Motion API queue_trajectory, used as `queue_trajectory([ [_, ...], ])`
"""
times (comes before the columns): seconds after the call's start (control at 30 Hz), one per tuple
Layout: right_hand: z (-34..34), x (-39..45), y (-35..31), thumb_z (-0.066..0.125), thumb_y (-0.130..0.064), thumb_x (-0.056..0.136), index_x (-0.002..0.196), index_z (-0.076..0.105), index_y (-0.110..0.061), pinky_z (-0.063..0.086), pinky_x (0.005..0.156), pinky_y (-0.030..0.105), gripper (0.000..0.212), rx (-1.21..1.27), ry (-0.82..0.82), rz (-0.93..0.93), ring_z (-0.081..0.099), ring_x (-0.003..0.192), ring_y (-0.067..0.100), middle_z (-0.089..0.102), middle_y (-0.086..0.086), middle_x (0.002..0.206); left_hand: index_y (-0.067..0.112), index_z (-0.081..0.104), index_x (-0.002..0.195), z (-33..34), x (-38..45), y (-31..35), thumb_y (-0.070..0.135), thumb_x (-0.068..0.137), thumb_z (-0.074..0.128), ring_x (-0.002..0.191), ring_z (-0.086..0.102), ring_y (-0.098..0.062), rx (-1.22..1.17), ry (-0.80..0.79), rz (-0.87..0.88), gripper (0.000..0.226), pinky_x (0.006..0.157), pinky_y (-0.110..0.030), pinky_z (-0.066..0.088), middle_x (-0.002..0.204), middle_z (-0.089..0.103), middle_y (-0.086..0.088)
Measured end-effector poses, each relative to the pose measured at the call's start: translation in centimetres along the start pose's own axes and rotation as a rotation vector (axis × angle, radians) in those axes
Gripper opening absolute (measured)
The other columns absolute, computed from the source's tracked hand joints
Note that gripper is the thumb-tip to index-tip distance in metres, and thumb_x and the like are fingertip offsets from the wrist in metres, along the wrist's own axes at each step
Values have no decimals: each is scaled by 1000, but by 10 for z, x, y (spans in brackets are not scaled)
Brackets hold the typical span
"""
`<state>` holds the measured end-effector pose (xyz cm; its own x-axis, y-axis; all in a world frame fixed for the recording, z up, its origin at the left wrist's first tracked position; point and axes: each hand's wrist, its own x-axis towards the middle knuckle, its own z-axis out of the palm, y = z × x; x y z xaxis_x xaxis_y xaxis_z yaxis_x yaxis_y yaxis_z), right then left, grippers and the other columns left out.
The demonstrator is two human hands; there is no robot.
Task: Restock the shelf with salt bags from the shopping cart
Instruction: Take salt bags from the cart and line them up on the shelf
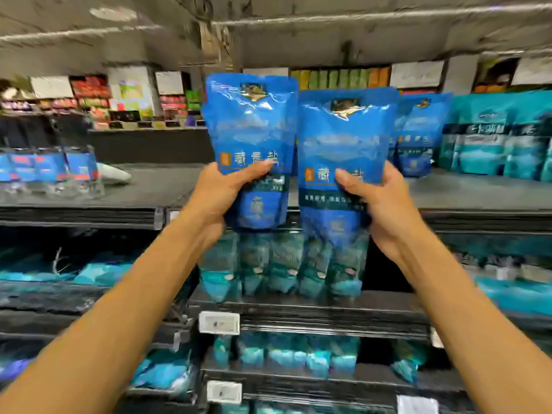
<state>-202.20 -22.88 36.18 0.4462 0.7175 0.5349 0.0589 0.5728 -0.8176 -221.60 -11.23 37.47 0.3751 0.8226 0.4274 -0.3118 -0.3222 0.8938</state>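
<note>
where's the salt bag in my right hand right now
Right of centre in the head view, the salt bag is upright in your right hand, beside the left hand's bag, before the top shelf.

Teal packaged goods (495, 144), upright, upper right. Teal pouches (277, 264), row, frame centre. White price tags (219, 322), lower centre. White object (115, 174), lying at left, blurred. Red and green packaged goods (92, 94), far display, upper left. White signs (416, 73), upper right.

I count two blue salt bags (252, 144) (343, 162) at frame centre, one per hand: left hand (221, 189), right hand (379, 201).
</note>
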Motion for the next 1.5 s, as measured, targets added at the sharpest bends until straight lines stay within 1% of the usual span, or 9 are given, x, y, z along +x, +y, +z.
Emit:
queue_trajectory([
  [0.17, -44, 97, -5, 74, -6, 83, 101, 67, -14, 60, 81, 40, 21, 13, 123, 26, 72, 86, 20, 76, 5, 96, 18, 79, 79, 60, 92, -13, 18, 74, 83, 88, 73, -21, -17, -23, -34, 7, 84, -46, 59, 92, 78, -3],
  [0.33, -77, 164, 26, 68, 0, 86, 123, 60, 0, 60, 81, 44, 38, -1, 152, 123, 70, 91, 25, 72, 15, 107, -9, 64, 117, 90, 158, -54, 9, 76, 80, 106, 68, -27, 14, 24, -104, 47, 100, -43, 52, 115, 70, -18],
  [0.43, -88, 183, 41, 68, 1, 86, 105, 62, -5, 61, 70, 43, 20, 8, 84, 223, 73, 78, 22, 76, 10, 93, -9, 58, 125, 92, 180, -74, 13, 77, 80, 112, 65, -26, 17, 9, -174, 57, 99, -38, 52, 124, 66, -17],
  [0.6, -108, 194, 42, 80, -5, 77, 109, 69, -6, 57, 65, 28, 34, -477, -129, 274, 69, 72, 14, 76, 4, 95, -1, 68, 116, 85, 192, -82, 13, 80, 78, 86, 71, -8, 207, -94, -141, 39, 70, -18, 56, 112, 72, -8],
  [0.7, -117, 186, 42, 86, -19, 73, 91, 74, -13, 50, 58, 23, 22, -729, -219, 261, 63, 64, 8, 76, -2, 82, 9, 75, 93, 76, 188, -84, 26, 71, 87, 60, 63, -4, 561, -63, -30, 30, 56, -16, 50, 71, 72, 8],
  [0.83, -117, 187, 48, 90, -36, 66, 97, 72, -6, 42, 51, 25, 46, -865, -154, 260, 54, 62, 16, 75, 11, 86, 7, 64, 79, 72, 183, -81, 56, 57, 88, 59, 53, -21, 927, 44, -93, 59, 56, -29, 44, 67, 62, -7],
  [0.93, -112, 197, 53, 89, -50, 59, 84, 61, -11, 50, 58, 29, 54, -1045, -45, 265, 63, 67, 21, 69, 7, 77, 4, 61, 76, 84, 184, -71, 41, 58, 92, 46, 60, -18, 834, 8, -186, 51, 40, -28, 48, 62, 66, -8],
  [1.2, -101, 215, 67, 88, -53, 59, 81, 54, -11, 59, 79, 48, 59, -1120, 63, 285, 71, 83, 31, 71, 12, 84, -1, 64, 90, 100, 200, -86, 44, 68, 85, 86, 70, -28, 1061, 77, -46, 54, 75, -42, 55, 85, 72, -20],
  [1.5, -96, 222, 76, 88, -49, 64, 95, 60, -2, 57, 85, 45, 63, -1098, 74, 311, 69, 90, 34, 70, 18, 100, 2, 60, 103, 99, 205, -87, 64, 73, 71, 93, 64, -36, 1435, 56, 90, 70, 66, -40, 47, 93, 65, -18],
])
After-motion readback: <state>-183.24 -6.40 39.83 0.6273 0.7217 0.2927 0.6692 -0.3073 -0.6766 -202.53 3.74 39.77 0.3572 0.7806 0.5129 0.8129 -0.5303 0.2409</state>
